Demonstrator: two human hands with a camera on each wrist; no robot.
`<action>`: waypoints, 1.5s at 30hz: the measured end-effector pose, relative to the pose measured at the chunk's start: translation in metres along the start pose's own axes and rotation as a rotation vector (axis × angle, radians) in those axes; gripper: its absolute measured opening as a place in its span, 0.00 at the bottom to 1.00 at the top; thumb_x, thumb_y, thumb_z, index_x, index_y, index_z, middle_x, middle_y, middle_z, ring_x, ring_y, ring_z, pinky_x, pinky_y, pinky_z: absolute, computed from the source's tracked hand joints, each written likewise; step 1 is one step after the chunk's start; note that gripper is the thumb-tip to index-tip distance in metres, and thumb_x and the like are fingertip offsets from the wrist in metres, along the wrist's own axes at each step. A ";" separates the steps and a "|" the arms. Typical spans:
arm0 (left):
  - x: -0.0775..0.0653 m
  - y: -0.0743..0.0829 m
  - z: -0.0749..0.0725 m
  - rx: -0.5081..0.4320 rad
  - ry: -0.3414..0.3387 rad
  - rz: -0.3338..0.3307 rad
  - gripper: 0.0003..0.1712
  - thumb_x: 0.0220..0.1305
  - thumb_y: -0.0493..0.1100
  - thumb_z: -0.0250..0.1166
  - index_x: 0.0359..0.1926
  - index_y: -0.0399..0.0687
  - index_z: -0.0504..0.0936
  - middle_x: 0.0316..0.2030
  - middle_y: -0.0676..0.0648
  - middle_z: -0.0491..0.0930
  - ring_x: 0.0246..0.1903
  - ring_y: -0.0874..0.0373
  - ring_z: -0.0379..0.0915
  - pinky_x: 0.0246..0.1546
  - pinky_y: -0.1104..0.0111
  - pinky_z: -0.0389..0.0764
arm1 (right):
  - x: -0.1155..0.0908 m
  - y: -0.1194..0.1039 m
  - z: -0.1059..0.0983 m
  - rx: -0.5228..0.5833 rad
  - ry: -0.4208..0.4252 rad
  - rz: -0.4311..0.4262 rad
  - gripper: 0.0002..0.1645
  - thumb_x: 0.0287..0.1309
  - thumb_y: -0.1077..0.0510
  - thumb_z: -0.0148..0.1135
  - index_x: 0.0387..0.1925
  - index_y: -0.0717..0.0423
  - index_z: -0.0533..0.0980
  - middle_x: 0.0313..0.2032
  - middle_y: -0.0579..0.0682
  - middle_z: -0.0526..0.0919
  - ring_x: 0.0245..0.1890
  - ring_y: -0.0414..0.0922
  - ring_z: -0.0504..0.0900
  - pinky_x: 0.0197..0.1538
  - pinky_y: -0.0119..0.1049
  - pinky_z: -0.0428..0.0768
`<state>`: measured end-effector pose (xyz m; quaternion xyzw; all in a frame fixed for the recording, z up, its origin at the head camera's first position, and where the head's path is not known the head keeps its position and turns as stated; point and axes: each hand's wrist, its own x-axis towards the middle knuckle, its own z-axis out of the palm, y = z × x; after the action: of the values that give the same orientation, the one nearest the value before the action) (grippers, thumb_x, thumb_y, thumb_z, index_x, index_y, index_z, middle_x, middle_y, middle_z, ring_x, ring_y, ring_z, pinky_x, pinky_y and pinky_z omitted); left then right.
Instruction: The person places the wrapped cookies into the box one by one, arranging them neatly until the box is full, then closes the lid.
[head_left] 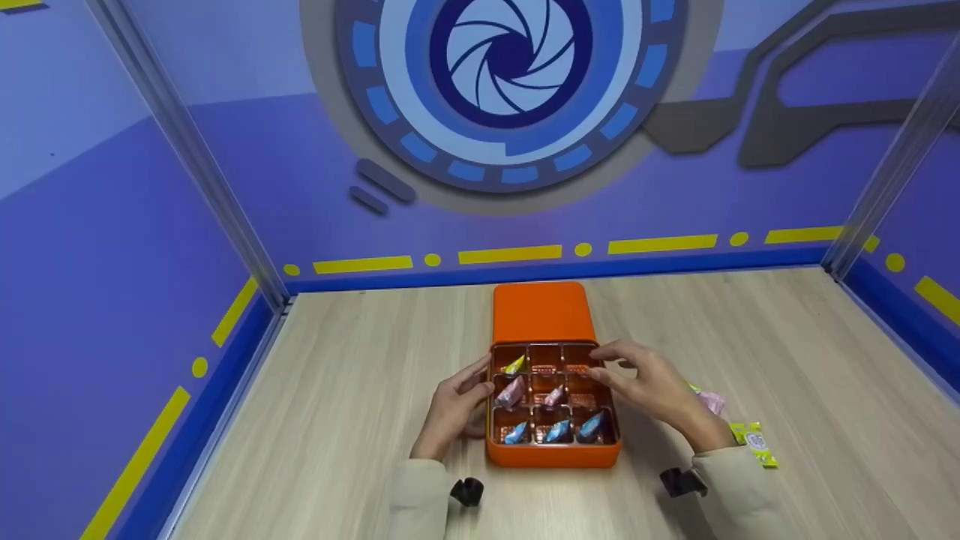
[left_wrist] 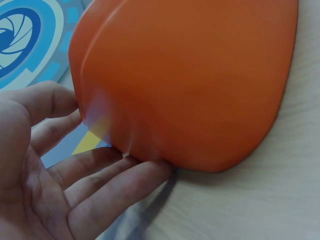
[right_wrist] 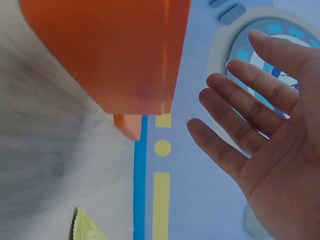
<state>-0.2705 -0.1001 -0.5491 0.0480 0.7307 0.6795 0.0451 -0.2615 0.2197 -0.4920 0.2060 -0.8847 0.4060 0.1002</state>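
An orange box [head_left: 553, 456] with a clear divided insert holds small wrapped candies. A yellow one [head_left: 514, 365] lies in the back-left compartment. Two pink candies, one of them at the left [head_left: 511, 392], sit in the middle row, and blue candies [head_left: 557, 431] fill the front row. My left hand [head_left: 454, 401] rests against the box's left side, thumb by the rim; the left wrist view shows its fingers [left_wrist: 120, 192] fairly straight along the orange wall. Over the right rim, my right hand [head_left: 649, 379] is spread loosely with nothing in it, fingertips above the back-right compartments.
An orange lid [head_left: 544, 311] lies directly behind the box. On the table at the right, near the right forearm, are a pink wrapped candy [head_left: 711, 403] and a yellow-green packet [head_left: 756, 444]. Printed blue-purple panels [head_left: 247, 165] wall the table at the back and sides.
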 end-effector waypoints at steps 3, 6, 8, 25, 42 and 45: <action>-0.001 0.000 0.000 0.000 -0.005 0.001 0.30 0.76 0.41 0.65 0.76 0.52 0.75 0.71 0.38 0.74 0.69 0.42 0.72 0.63 0.47 0.77 | -0.003 0.004 -0.002 0.008 0.005 0.001 0.16 0.69 0.56 0.73 0.53 0.60 0.86 0.53 0.54 0.88 0.56 0.57 0.85 0.60 0.62 0.80; -0.001 0.000 0.000 0.004 -0.008 -0.002 0.30 0.76 0.42 0.65 0.76 0.52 0.75 0.72 0.39 0.74 0.69 0.42 0.72 0.64 0.48 0.77 | -0.005 0.008 -0.003 0.019 0.008 0.008 0.15 0.68 0.58 0.73 0.53 0.61 0.85 0.51 0.55 0.88 0.55 0.58 0.85 0.61 0.62 0.80; -0.001 0.001 0.000 0.003 -0.008 0.003 0.31 0.76 0.42 0.65 0.77 0.52 0.75 0.72 0.39 0.74 0.69 0.42 0.72 0.64 0.48 0.76 | -0.007 0.011 -0.004 0.023 0.005 0.023 0.15 0.68 0.59 0.73 0.53 0.62 0.85 0.51 0.55 0.88 0.55 0.58 0.85 0.61 0.62 0.79; 0.000 -0.002 -0.002 0.009 -0.012 0.005 0.30 0.76 0.42 0.66 0.76 0.54 0.76 0.73 0.39 0.72 0.69 0.40 0.71 0.57 0.49 0.83 | -0.019 0.032 -0.036 -0.101 0.039 0.143 0.19 0.67 0.63 0.72 0.57 0.62 0.83 0.55 0.59 0.86 0.58 0.63 0.82 0.63 0.64 0.77; 0.002 -0.004 -0.003 0.030 -0.007 0.026 0.30 0.75 0.40 0.65 0.76 0.53 0.75 0.71 0.40 0.74 0.72 0.44 0.69 0.68 0.51 0.73 | -0.028 0.046 -0.048 -0.241 -0.139 0.260 0.25 0.63 0.62 0.75 0.57 0.72 0.80 0.59 0.72 0.80 0.61 0.71 0.77 0.61 0.68 0.76; 0.001 -0.003 -0.002 0.033 -0.008 0.042 0.30 0.76 0.40 0.65 0.76 0.51 0.75 0.72 0.39 0.74 0.72 0.42 0.68 0.69 0.51 0.72 | -0.029 0.048 -0.048 -0.253 -0.168 0.248 0.26 0.60 0.64 0.76 0.56 0.72 0.80 0.55 0.71 0.82 0.58 0.70 0.80 0.59 0.67 0.77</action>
<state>-0.2717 -0.1022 -0.5517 0.0670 0.7403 0.6681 0.0331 -0.2568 0.2923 -0.5034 0.1145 -0.9525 0.2822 0.0004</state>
